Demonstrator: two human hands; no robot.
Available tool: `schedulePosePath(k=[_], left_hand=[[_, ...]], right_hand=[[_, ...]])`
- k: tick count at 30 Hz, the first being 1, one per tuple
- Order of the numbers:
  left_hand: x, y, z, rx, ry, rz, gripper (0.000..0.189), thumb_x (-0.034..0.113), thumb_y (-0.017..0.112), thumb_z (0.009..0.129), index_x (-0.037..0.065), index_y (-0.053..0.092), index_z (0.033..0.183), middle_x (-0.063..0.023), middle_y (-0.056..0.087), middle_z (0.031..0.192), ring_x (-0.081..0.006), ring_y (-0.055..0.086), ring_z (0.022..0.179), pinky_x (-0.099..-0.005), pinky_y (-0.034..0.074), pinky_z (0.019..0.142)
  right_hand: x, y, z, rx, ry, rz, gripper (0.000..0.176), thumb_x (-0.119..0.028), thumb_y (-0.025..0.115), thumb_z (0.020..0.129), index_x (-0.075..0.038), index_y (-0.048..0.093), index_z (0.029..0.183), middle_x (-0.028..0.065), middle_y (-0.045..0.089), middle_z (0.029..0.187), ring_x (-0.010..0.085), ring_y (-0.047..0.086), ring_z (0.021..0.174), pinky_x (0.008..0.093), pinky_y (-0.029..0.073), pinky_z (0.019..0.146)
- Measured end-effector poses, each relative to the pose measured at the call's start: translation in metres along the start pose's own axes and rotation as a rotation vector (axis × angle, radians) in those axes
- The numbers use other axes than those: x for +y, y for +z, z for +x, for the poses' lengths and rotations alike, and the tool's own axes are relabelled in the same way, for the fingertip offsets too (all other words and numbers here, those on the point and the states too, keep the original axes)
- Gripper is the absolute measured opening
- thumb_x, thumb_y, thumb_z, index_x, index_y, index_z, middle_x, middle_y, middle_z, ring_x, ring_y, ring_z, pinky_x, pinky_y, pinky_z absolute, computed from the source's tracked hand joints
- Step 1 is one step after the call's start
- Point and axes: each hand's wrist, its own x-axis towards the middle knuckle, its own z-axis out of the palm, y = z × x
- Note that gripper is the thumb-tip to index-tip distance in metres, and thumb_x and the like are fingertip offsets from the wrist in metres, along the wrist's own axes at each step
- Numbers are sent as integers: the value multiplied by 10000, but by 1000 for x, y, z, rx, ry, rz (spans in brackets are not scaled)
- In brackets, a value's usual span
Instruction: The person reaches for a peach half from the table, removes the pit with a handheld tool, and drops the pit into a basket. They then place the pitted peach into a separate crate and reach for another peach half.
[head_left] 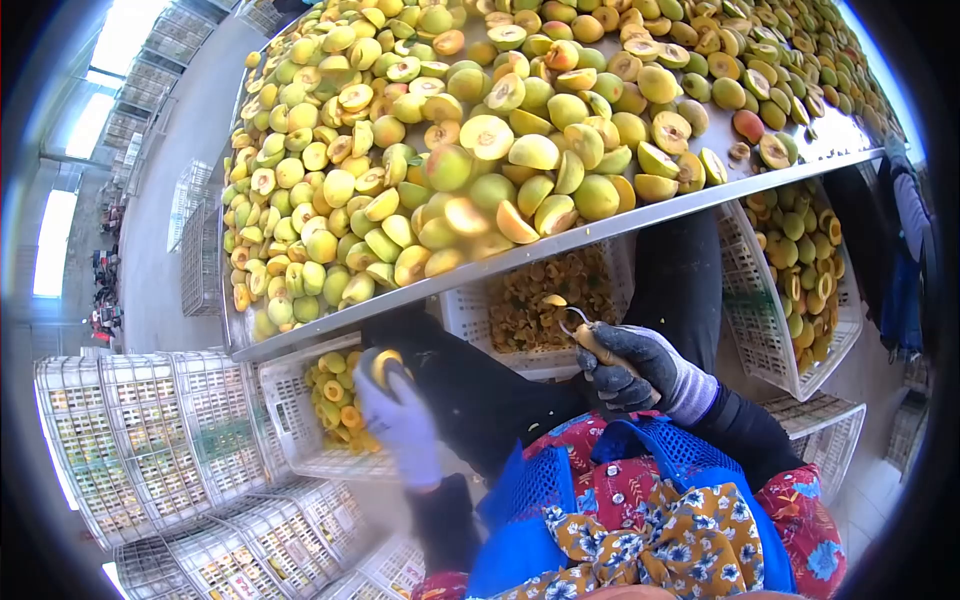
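My left hand (402, 425), in a pale glove with dark fingers and blurred by motion, is closed around a yellow peach half (390, 366) above the left crate of fruit. My right hand (640, 370), in a grey-coated glove, grips the wooden handle of a pitting tool (600, 348). The tool's curved metal loop points up and left, over a crate of scraps (550, 300). Near the loop's tip is a small yellow piece of fruit (553, 300), seemingly in the air.
A metal-edged table (560, 244) heaped with whole and halved peaches stands ahead. Beside my left hand is a white crate (285, 410) holding peach halves; another crate (765, 290) of fruit stands right. Stacked crates (150, 420) line the left. Another person's sleeve (908, 200) shows far right.
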Motion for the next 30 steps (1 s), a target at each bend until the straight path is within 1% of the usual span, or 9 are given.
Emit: schedulePosePath(k=[3,6,9,13,20,23,24,27,30], left_hand=[[-33,-16,26,401,152,1047,394,279,578,965,4,563,1246,-259,581,1183,-415,554,1125,-456,457,935],[27,1,65,129,244,498,366,279,609,936,6,619,1179,-265,579,1141,-420,558,1073,-463,457,909],[72,68,99,88,522,446,404,356,633,900,3,654,1096,-229,573,1127,-380,532,1098,-482,428,933],[85,107,114,-195,600,356,461,385,690,830,69,606,1154,-201,540,1164,-379,513,1122,-504,420,964],[78,103,139,-408,568,44,556,293,771,763,43,558,1211,-217,582,1234,-362,553,1152,-402,472,938],[91,73,151,-860,399,-70,527,274,777,758,15,570,1167,-200,607,1162,-315,609,1042,-372,495,877],[71,81,147,-674,631,-8,430,208,754,777,-3,573,1105,-152,632,1024,-262,631,906,-351,504,819],[63,72,113,-335,484,-194,329,154,738,806,14,570,1052,-99,617,912,-209,615,835,-338,507,783],[61,64,71,-477,140,-651,313,145,733,859,68,546,1097,-27,601,907,-106,584,753,-228,482,619]], right_hand=[[-5,-1,7,110,-7,-133,372,-409,477,1024,-52,581,1005,-4,483,605,69,415,424,204,305,370],[4,-5,15,194,-68,-245,388,-419,496,1017,-44,594,1032,-3,515,635,77,459,465,207,347,400],[6,12,12,248,-124,-432,393,-416,497,1018,-39,608,1022,-2,533,665,79,488,520,207,374,443],[5,14,4,283,-192,-411,367,-393,512,1016,-45,622,984,-1,541,685,84,503,598,222,393,526],[5,35,-6,298,-206,-495,348,-401,529,1007,-61,598,993,-1,529,680,79,494,599,220,390,530],[2,39,-10,313,-244,-587,336,-396,539,1003,-64,586,996,3,528,681,79,490,586,233,394,519],[4,39,-10,320,-270,-601,335,-388,546,1001,-55,581,999,10,531,683,83,496,584,251,401,515],[7,19,3,349,-575,-1034,318,-338,572,988,-23,556,1027,77,567,683,171,563,579,341,436,519],[13,25,7,444,-701,-1495,302,-270,589,969,9,520,1064,169,601,696,319,627,628,436,461,559]])
